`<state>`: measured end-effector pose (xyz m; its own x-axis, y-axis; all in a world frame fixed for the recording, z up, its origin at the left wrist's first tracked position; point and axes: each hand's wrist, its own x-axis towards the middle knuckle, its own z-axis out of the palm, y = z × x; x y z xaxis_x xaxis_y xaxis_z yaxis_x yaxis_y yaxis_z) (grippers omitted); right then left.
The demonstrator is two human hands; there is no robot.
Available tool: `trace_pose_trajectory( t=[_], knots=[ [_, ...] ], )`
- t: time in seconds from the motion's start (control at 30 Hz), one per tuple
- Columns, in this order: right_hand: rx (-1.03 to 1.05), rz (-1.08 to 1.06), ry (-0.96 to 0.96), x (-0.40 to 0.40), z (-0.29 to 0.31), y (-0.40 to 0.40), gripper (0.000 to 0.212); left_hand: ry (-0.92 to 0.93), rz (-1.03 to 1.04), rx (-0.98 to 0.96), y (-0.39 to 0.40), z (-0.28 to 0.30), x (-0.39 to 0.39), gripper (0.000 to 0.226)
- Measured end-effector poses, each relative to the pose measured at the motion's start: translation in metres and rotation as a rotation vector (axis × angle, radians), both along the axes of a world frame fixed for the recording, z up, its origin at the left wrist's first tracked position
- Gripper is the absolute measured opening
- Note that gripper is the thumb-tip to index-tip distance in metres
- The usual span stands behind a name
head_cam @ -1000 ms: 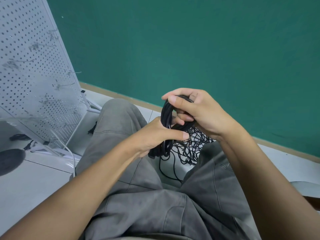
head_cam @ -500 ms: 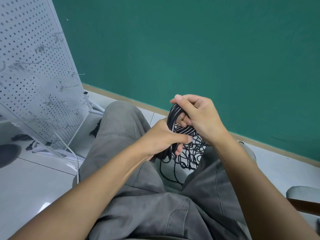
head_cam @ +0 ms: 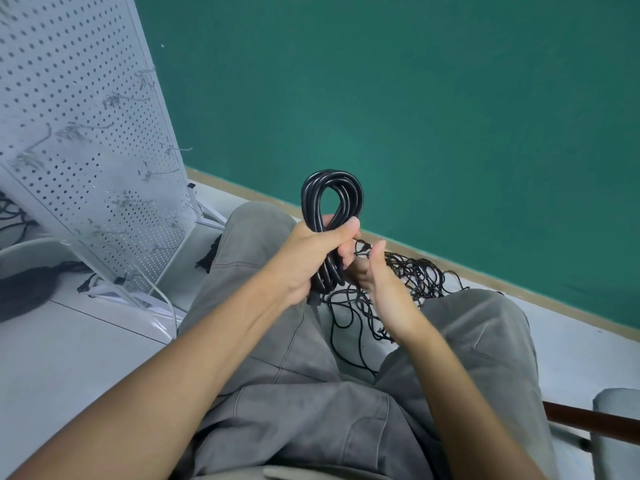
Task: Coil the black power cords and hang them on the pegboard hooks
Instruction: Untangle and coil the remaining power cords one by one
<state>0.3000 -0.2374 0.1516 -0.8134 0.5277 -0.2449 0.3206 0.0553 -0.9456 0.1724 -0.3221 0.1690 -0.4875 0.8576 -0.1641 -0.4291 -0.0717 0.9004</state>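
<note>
Head view: my left hand (head_cam: 313, 251) clenches the coil (head_cam: 330, 216) at its waist, loop standing up over my lap. My right hand (head_cam: 375, 275) pinches a thin strand beside it. The cord feels springy, wanting to uncoil, so grip the waist; pegboard (head_cam: 79, 133) is left.

Coil (head_cam: 331, 188): glossy black w/ pale highlights along the strands. Cord pile (head_cam: 408, 275) on floor (head_cam: 69, 344): black too, matte, thin lines. Wall (head_cam: 415, 98): flat teal green, no pattern; tan strip (head_cam: 485, 275) along its base. Pegboard (head_cam: 69, 98): pale grey-white, regular grid of small dark holes; hooks (head_cam: 110, 98) grey. Floor is light grey-white tile w/ dark joint lines. Trousers (head_cam: 311, 393): washed grey, lighter stitching at seams. Dark, near-black round shape (head_cam: 24, 289) far left on floor. Brown bar (head_cam: 588, 419) lower right, next to a grey pad (head_cam: 620, 410).
</note>
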Motion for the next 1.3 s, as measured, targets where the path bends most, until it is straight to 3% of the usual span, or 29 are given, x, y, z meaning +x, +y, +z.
trace_pose_trajectory(
  t=[0.17, 0.37, 0.6, 0.77, 0.9, 1.03, 1.13, 1.3],
  knots=[
    [0.084, 0.041, -0.117, 0.014, -0.019, -0.004, 0.059, -0.252, 0.203, 0.02, 0.003, 0.0, -0.013, 0.023],
    [0.214, 0.115, -0.188, 0.024, -0.022, -0.006, 0.012, -0.27, 0.424, -0.02, 0.002, -0.002, -0.029, 0.027],
    [0.43, 0.232, -0.131, 0.029, 0.01, -0.006, 0.034, -0.086, 0.495, -0.081, 0.006, -0.005, -0.025, 0.028],
    [0.454, 0.284, -0.018, 0.024, 0.045, -0.011, 0.045, 0.063, 0.418, -0.154, 0.011, -0.015, -0.008, 0.032],
    [0.392, 0.166, 0.071, 0.021, 0.052, -0.008, 0.044, 0.146, 0.381, -0.162, 0.011, -0.014, 0.002, 0.022],
    [0.318, 0.03, 0.135, 0.017, 0.052, -0.001, 0.035, 0.157, 0.295, -0.147, 0.011, -0.015, 0.012, 0.039],
    [0.289, -0.02, 0.151, 0.014, 0.05, 0.001, 0.025, 0.18, 0.26, -0.126, 0.01, -0.012, 0.016, 0.032],
    [0.306, -0.233, 0.142, 0.009, 0.05, 0.0, 0.02, 0.058, 0.168, -0.107, 0.005, -0.008, 0.023, 0.039]
  ],
)
